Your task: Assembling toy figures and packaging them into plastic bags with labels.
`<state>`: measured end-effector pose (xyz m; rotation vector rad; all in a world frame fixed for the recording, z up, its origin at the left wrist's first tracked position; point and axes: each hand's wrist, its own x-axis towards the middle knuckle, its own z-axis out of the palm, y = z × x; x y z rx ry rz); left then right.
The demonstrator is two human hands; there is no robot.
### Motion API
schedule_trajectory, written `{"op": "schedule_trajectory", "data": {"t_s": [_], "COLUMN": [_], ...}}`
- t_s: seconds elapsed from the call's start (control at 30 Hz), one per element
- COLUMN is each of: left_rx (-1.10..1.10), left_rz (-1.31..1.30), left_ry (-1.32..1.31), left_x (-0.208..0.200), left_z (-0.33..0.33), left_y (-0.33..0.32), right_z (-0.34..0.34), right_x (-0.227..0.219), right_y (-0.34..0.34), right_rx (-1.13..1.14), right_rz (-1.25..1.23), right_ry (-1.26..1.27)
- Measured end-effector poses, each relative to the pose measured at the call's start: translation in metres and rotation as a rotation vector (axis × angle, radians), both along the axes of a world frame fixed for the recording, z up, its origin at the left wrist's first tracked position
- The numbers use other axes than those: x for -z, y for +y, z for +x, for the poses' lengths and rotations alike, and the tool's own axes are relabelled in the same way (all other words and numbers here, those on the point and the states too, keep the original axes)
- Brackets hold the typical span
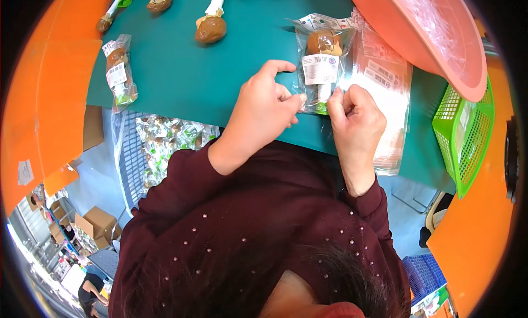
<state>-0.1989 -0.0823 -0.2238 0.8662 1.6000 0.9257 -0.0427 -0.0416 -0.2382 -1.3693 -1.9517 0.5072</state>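
Observation:
A clear plastic bag lies on the green table. Inside it is a toy with a brown round head, a white stem and a green foot; a white printed label covers its middle. My right hand has its thumb and curled fingers pinched at the bag's lower right edge. At the other side is my left hand, its index finger stretched out and apart from the thumb. That thumb's tip is by the lower left edge of the bag; whether it touches is hard to see.
A bagged toy lies at the left; loose toys lie along the far side. Flat clear bags are stacked right, beneath a pink basin. A green basket stands right. Below the table, a blue crate holds bagged toys.

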Motion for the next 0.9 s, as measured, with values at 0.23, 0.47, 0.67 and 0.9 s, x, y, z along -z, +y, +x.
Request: {"op": "schedule_trajectory", "data": {"t_s": [0.23, 0.47, 0.67, 0.9], "left_rx": [0.053, 0.068, 0.005, 0.069], "left_rz": [-0.139, -0.288, -0.315, -0.513], "left_ry": [-0.325, -0.373, -0.358, -0.469], "left_x": [-0.017, -0.034, -0.05, -0.054], "left_z": [-0.012, -0.011, -0.004, -0.004], "left_y": [0.006, 0.007, 0.001, 0.011], "right_z": [0.009, 0.015, 0.018, 0.028], "right_x": [-0.007, -0.013, -0.02, -0.027], "right_y": [-0.002, -0.006, -0.012, -0.012], "right_rx": [0.006, 0.015, 0.04, 0.044], "right_rz": [-0.018, -0.039, -0.047, -0.021], "right_ry": [0.026, 0.06, 0.091, 0.124]}}
